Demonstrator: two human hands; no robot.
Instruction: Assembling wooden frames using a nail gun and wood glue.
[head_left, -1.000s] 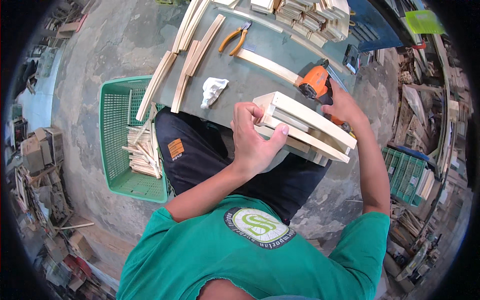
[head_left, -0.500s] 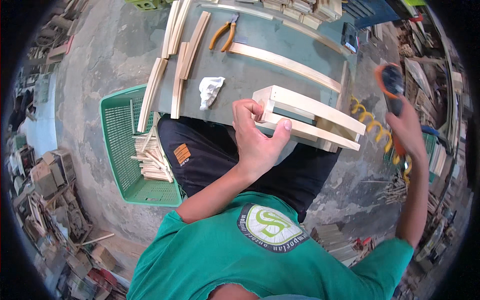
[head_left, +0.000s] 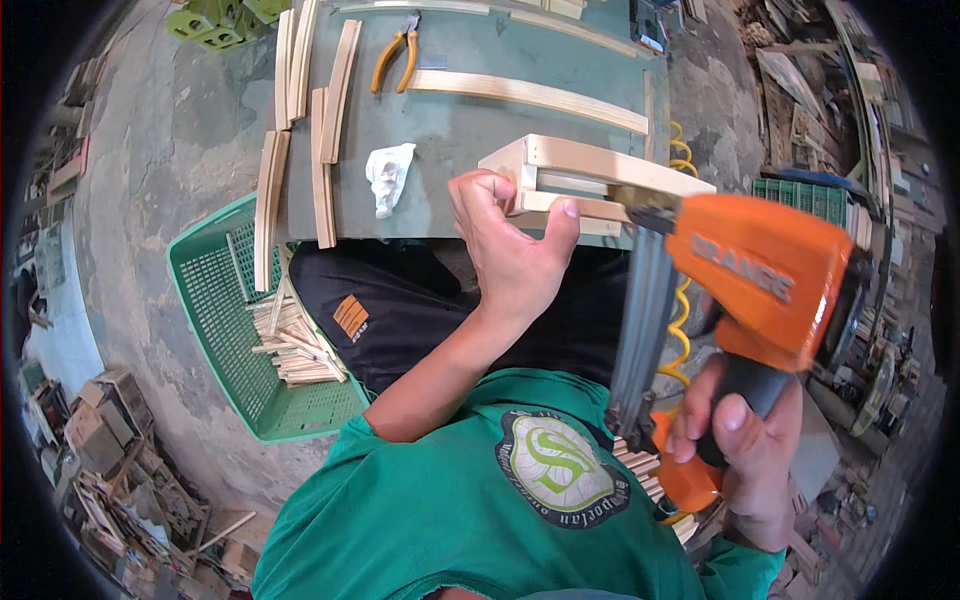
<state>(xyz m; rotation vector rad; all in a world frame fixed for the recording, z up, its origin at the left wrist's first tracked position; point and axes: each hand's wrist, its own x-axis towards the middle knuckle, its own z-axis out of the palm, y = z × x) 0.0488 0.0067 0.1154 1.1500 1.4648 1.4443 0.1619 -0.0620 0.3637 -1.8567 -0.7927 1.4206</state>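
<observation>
My left hand (head_left: 512,250) grips the near left corner of a pale wooden frame (head_left: 620,163), thumb on its near rail. The frame sits over the near edge of the grey-green table (head_left: 450,122). In my right hand (head_left: 745,440) is an orange nail gun (head_left: 770,270), fingers wrapped round its black handle. Its nose is at the right part of the frame and hides that end; whether it touches the wood I cannot tell. The gun's grey magazine (head_left: 640,330) slants down toward my body.
Pliers with orange handles (head_left: 381,67), a crumpled white piece (head_left: 388,178) and a long wooden strip (head_left: 530,95) lie on the table. More strips (head_left: 330,130) line its left side. A green basket (head_left: 200,300) holds thin sticks (head_left: 300,345). A coiled yellow hose (head_left: 681,330) hangs right.
My right hand has swung the nail gun in from the far right to the frame. The whole view has shifted, so the table appears further left and up. My left hand keeps its grip.
</observation>
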